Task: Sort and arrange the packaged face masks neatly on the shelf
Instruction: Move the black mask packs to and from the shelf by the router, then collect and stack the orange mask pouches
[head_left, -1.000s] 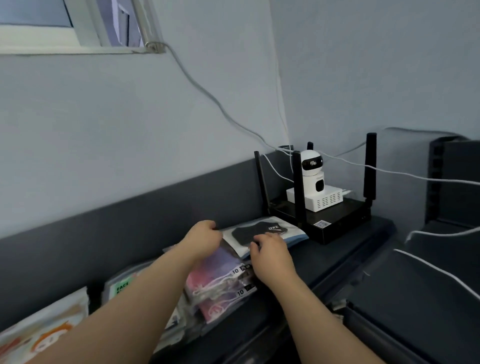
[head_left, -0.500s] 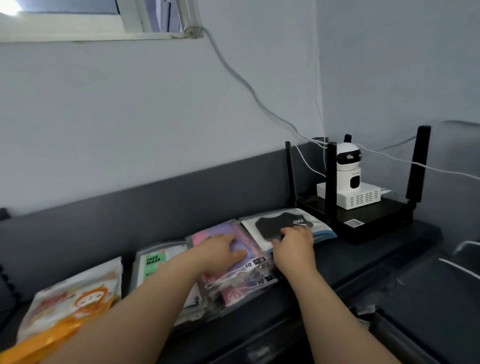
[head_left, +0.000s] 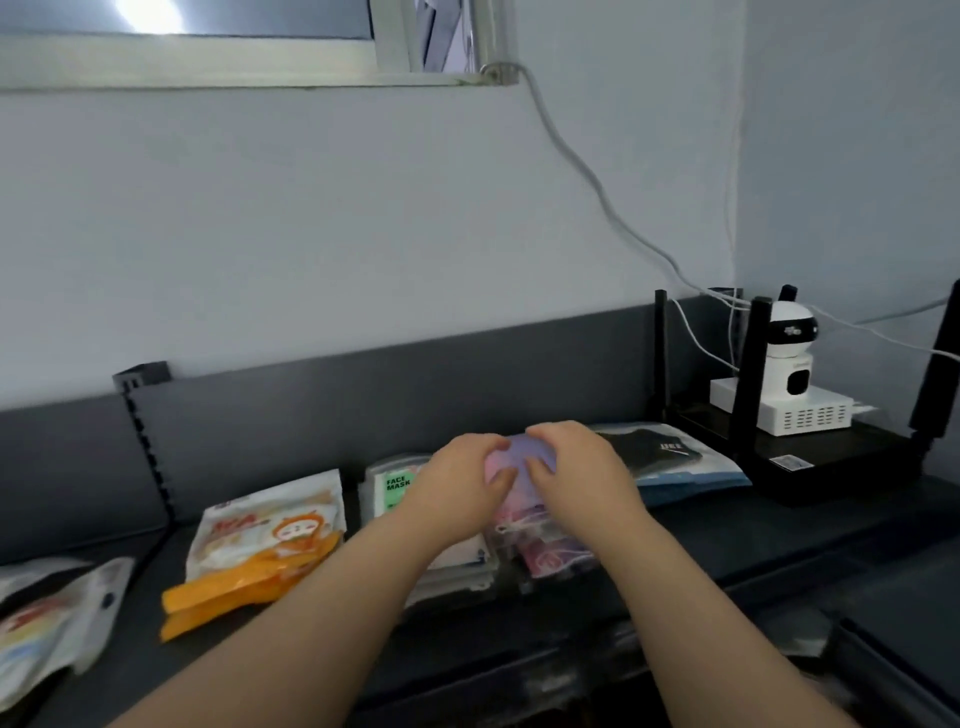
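A dark shelf (head_left: 779, 540) runs along the foot of a pale wall. A black router (head_left: 831, 457) with upright antennas stands at its right end. A grey cable (head_left: 587, 176) drops down the wall from a window frame to a spot behind the router.

Mask packs lie flat in a row to the left of the router. Just beside it is a black-mask pack (head_left: 670, 457). Next out from the router is a pink pack (head_left: 524, 457), lying on top of a small pile. Farther left is a pack printed FACE MASK (head_left: 397, 483), then an orange pack (head_left: 260, 540). White packs (head_left: 47, 623) lie farthest from the router.

Two bare forearms reach in from below, and both hands hold the pink pack. The right hand (head_left: 576, 467) grips the side nearer the router, and the left hand (head_left: 462, 478) grips the side away from it. Their fingers curl over the far edge, with the thumbs on its face. The hands are close together.

On the router sits a white box (head_left: 810, 410), and on that a small white camera (head_left: 789, 343).
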